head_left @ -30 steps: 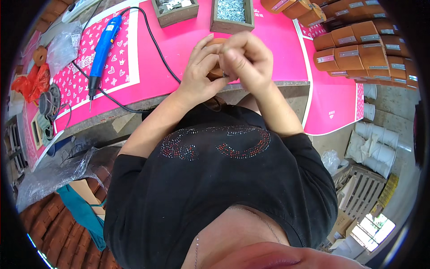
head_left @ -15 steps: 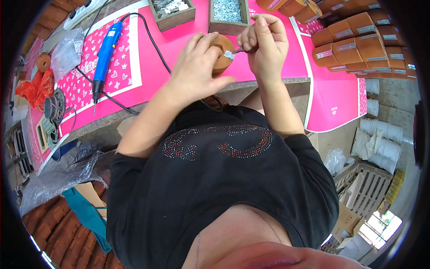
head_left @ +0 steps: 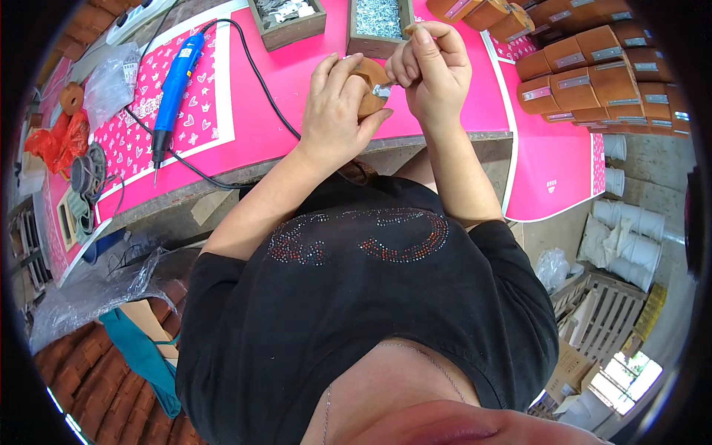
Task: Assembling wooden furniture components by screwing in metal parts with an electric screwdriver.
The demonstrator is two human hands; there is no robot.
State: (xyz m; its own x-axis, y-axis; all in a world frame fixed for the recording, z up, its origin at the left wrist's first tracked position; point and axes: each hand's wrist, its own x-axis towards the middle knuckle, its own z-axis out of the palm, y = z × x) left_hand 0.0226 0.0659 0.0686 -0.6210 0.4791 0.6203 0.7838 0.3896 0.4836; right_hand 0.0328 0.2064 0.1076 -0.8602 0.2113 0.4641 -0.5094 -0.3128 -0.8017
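The left hand (head_left: 337,111) now has its thumb folded in, gripping the round, orange-brown, wood-like block (head_left: 374,72) over the pink-covered table (head_left: 289,81) — likely steadier. The right hand (head_left: 437,74) curls closed beside the block's small silvery metal plate (head_left: 381,91) — contents hidden.

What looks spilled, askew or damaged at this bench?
Nothing spilled or damaged stands out. The left hand holds the brown round piece, and small silvery parts sit in their wooden box. The red bag at left lies crumpled, mildly untidy.
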